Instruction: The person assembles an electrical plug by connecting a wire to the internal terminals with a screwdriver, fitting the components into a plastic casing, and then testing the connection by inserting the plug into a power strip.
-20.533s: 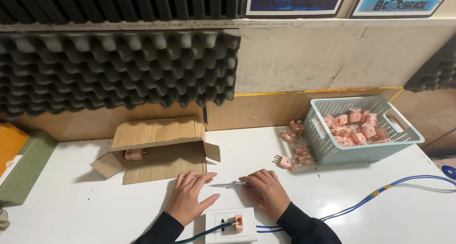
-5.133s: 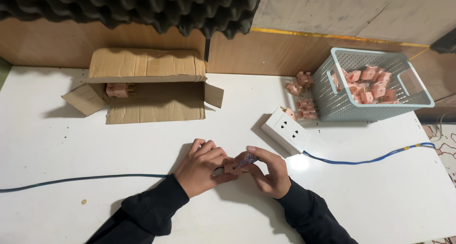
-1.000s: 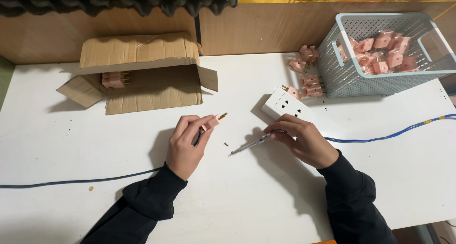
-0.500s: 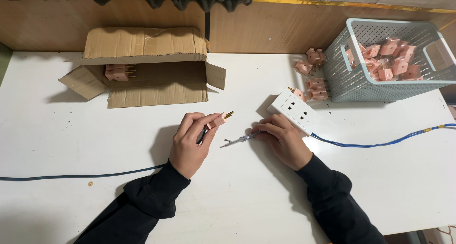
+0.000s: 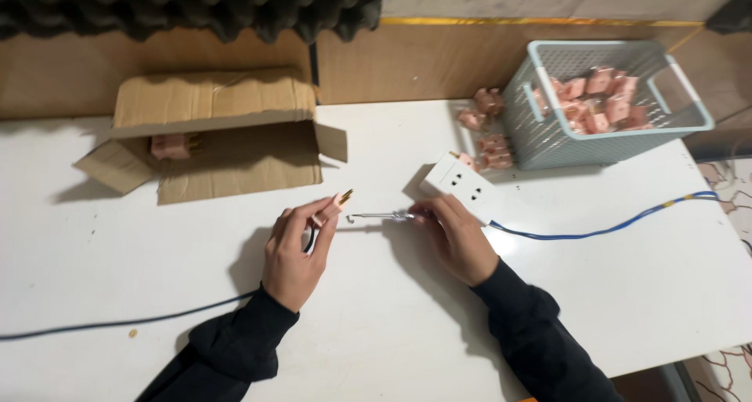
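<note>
Fingers (image 5: 429, 211) pinching screwdriver (image 5: 381, 216), lying level, tip pointing left toward plug (image 5: 335, 205)

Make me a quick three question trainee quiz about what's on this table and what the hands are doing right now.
1. True or false: the left hand pinches a small pink plug with brass pins, a dark cable trailing from it.
2. The right hand holds which tool? A) small screwdriver B) pliers C) scissors
3. Fill in: more pink plugs fill the pale blue ____ at the table's far right.

Key
1. True; the plug's pins point away from the person.
2. A; its tip points toward the plug, with a gap between them. The white power strip lies just behind this hand.
3. Basket; a few plugs also lie outside it, and one sits in the cardboard box.
</note>
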